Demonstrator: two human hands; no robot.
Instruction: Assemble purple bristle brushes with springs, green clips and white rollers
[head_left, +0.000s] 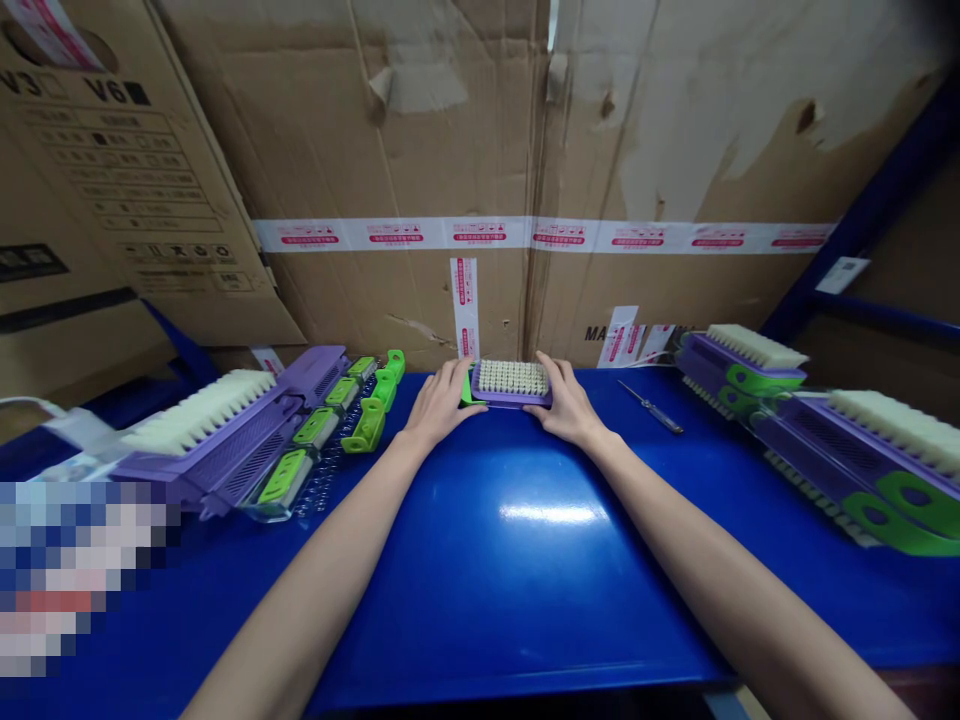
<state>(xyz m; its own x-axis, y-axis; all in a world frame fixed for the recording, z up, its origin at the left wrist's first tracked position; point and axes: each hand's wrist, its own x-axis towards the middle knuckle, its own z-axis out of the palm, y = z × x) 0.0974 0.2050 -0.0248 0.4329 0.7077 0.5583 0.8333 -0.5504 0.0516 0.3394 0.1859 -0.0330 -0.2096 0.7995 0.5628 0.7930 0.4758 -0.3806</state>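
Note:
A purple brush block (513,378) with rows of cream bristles facing up lies at the far middle of the blue table (517,580), against the cardboard. A green piece shows at its left end. My left hand (439,402) closes round that end, thumb in front and fingers behind. Around the right end, my right hand (568,402) grips in the same way. The underside of the brush block and some fingertips are hidden. To the right of my right hand lies a screwdriver (654,410) with a clear handle.
At left are purple brush parts (247,440), green-topped blocks (315,428), clear springs (322,480) and bright green brackets (375,405). Assembled purple-and-green brushes (855,440) are stacked at right. A cardboard wall (360,290) closes the back; a blue metal post (862,190) slants at right.

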